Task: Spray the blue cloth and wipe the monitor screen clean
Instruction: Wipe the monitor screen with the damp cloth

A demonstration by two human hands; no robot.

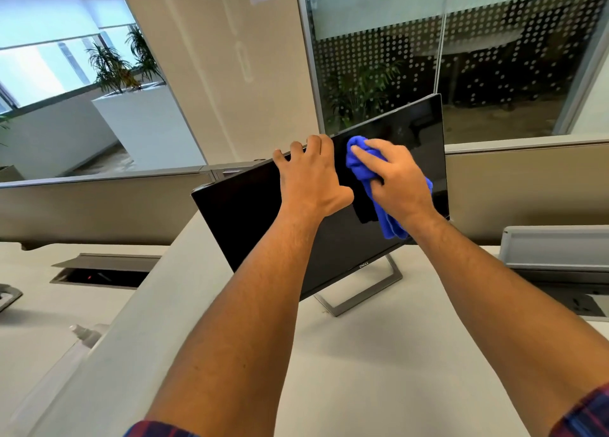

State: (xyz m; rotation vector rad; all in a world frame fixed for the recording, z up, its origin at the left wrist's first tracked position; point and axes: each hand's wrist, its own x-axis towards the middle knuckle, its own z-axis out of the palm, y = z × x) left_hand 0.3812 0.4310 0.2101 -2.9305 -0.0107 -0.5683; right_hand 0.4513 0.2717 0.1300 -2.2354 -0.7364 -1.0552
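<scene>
A black monitor (250,219) with a dark screen stands on a silver frame stand (369,295) on the white desk. My left hand (313,179) grips the monitor's top edge, fingers curled over the back. Just to its right, my right hand (395,179) holds a bunched blue cloth (357,159) and presses it against the upper part of the screen. A tail of the cloth hangs below my wrist. A clear spray bottle (82,336) lies at the lower left of the desk, blurred.
The white desk (362,370) stretches in front of me. A cable hatch (102,270) is open at the left. A grey socket box (560,255) sits at the right. Beige partition panels (99,209) run behind the monitor, with glass walls and plants beyond.
</scene>
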